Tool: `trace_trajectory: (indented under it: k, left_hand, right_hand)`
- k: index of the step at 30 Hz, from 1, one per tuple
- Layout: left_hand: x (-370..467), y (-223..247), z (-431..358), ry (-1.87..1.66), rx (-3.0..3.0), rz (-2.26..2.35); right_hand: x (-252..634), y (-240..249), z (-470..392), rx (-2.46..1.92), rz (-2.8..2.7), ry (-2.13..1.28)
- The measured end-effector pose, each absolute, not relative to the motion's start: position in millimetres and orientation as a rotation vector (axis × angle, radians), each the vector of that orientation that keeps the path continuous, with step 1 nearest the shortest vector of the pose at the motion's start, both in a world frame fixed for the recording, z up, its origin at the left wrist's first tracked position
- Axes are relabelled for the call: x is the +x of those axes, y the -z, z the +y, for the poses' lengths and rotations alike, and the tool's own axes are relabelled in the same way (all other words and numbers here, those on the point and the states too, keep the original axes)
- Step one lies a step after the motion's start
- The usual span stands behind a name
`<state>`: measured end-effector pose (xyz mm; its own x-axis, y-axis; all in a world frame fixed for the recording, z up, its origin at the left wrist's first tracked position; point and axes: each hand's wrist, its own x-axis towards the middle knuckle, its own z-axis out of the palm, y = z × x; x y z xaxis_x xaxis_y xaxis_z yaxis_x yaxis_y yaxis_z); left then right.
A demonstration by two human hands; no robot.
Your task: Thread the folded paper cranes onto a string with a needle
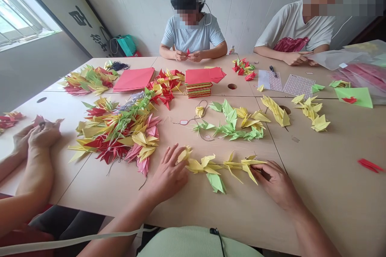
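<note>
A string of yellow paper cranes (205, 164) lies across the table in front of me. My left hand (170, 174) rests at its left end, fingers curved against the leftmost yellow crane. At the other end my right hand (271, 176) pinches the rightmost yellow crane (249, 167) between thumb and fingers. Just below the string sits a light green crane (216, 182). Beyond it, green and yellow cranes (232, 128) form a loose curve, with a dark thread and a small tag (183, 122) to their left.
Heaped strung cranes (120, 132) lie left, near another person's hands (44, 132). Red sheets (134, 79) and a paper stack (198, 82) stand farther back. Yellow cranes (276, 110) lie right of centre. Two people sit across the table (331, 176); one holds a red piece.
</note>
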<state>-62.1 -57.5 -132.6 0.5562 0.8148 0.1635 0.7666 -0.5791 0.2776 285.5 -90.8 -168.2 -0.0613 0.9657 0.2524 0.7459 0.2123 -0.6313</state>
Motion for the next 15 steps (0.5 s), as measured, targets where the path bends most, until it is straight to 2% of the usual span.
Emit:
trace_trajectory:
  k: [15]
  left_hand:
    - [-22,131,-50,-0.314,2.688,1.089]
  right_hand:
    - [287,174,-89,-1.578,-1.848,-0.476]
